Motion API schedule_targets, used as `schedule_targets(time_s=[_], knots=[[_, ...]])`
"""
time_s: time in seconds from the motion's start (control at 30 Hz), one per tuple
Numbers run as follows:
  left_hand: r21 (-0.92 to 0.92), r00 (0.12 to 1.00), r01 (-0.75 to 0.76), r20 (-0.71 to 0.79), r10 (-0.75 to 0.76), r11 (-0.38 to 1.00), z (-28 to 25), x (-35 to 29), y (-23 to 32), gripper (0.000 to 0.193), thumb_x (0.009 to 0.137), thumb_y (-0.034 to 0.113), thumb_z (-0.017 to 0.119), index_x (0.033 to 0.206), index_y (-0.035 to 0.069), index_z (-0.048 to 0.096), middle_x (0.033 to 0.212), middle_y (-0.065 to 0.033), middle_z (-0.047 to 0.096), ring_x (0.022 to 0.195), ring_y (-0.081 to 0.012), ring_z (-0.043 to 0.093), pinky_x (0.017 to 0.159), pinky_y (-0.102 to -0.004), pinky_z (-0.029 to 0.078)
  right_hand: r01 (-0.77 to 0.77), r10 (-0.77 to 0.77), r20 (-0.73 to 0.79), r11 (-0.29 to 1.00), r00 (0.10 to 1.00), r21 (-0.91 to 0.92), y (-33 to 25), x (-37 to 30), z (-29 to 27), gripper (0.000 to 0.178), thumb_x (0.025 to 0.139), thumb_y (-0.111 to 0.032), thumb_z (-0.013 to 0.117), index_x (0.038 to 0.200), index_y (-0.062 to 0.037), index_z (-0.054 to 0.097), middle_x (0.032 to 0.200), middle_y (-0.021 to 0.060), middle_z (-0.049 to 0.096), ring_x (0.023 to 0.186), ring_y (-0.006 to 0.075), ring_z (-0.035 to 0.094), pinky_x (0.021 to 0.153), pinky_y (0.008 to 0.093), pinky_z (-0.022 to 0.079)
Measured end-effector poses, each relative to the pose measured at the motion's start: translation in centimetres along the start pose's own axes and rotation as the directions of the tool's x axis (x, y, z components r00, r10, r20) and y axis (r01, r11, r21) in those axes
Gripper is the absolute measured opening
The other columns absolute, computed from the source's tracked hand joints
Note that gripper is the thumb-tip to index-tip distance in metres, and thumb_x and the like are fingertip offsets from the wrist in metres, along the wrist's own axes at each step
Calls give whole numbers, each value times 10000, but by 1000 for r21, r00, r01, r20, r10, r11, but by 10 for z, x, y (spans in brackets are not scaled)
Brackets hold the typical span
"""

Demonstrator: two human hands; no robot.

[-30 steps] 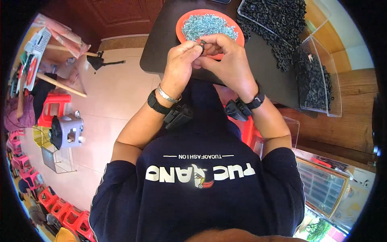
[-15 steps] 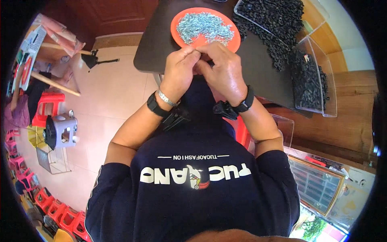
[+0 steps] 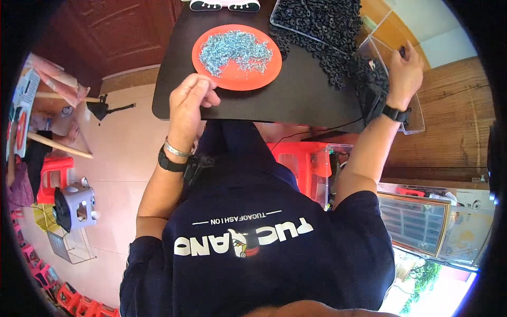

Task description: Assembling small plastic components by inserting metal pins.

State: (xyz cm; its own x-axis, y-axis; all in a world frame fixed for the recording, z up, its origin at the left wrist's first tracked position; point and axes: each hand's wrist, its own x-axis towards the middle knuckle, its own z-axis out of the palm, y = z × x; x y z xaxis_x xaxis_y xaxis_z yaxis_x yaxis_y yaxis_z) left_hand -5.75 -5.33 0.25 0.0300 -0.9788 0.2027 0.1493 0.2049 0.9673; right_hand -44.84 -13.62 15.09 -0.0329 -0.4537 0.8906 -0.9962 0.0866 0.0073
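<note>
My left hand (image 3: pixel 193 98) is at the lower left rim of a round orange plate (image 3: pixel 253 84). Its fingers are curled and the thumb presses on them; whatever they hold, if anything, is hidden. Small shiny silver metal pieces (image 3: pixel 232 50) are heaped on the plate. On the right, my right hand (image 3: pixel 406 76) is raised over a clear plastic bin (image 3: pixel 420 116) of black parts. Between its thumb and fingers is a small black part (image 3: pixel 402 51), too small to name.
A second clear tray (image 3: pixel 317 31) at the back right spills black parts (image 3: pixel 335 68) onto the dark table (image 3: pixel 301 100). A shoe (image 3: pixel 206 5) lies at the far edge. Below the table is a red stool (image 3: pixel 293 164). A grey stool (image 3: pixel 79 203) stands left.
My hands, together before at the plate's near edge, have parted. The right went to the bin on the right, the left stayed by the plate. The view has shifted.
</note>
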Motion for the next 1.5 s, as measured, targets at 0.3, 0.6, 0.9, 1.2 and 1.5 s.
schedule_targets(time_s=[0.3, 0.6, 0.9, 1.2, 1.5], knots=[[31, 1000, 5, -9, -5, 999, -4, 6, -2, 254, 930, 213, 444, 867, 24, 601, 682, -43, 608, 632, -85, 544, 606, -214, 405, -242, -286, 570, 696, 770, 676, -60, -43, 75, 219, 791, -133, 652, 1000, -75, 684, 864, 61, 687, 768, 131, 627, 707, 269, 492], [-20, 994, 108, -13, -108, 994, -13, 5, -18, 240, 930, 184, 450, 861, 13, 603, 679, -39, 613, 615, -79, 557, 586, -204, 419, 244, -671, 399, 654, 626, 716, -94, -82, 138, 334, 722, -9, 647, 1048, -81, 655, 984, 95, 598, 888, 229, 584, 801, 311, 479], [-19, 999, 39, -14, -39, 999, -14, 0, -20, 236, 932, 164, 443, 857, 8, 604, 686, -42, 612, 626, -88, 558, 604, -206, 424, 42, -485, 611, 803, 626, 595, -60, -77, 118, 315, 713, -34, 657, 1025, -75, 647, 932, 101, 608, 794, 244, 606, 738, 335, 493], [-16, 999, 31, -14, -31, 999, -12, 0, -22, 215, 925, 143, 448, 854, 11, 601, 688, -43, 609, 640, -86, 551, 617, -209, 421, 115, -514, 649, 825, 561, 554, -78, -76, 116, 255, 730, -146, 670, 965, -50, 663, 902, 157, 654, 869, 318, 626, 756, 401, 493], [32, 999, 26, 22, -27, 999, -17, 1, -24, 226, 931, 195, 449, 886, 22, 587, 717, -48, 606, 668, -115, 579, 639, -227, 434, -122, -390, 623, 776, 678, 619, -69, -87, 129, 251, 749, -75, 620, 996, -52, 658, 879, 156, 660, 832, 292, 639, 767, 359, 497]])
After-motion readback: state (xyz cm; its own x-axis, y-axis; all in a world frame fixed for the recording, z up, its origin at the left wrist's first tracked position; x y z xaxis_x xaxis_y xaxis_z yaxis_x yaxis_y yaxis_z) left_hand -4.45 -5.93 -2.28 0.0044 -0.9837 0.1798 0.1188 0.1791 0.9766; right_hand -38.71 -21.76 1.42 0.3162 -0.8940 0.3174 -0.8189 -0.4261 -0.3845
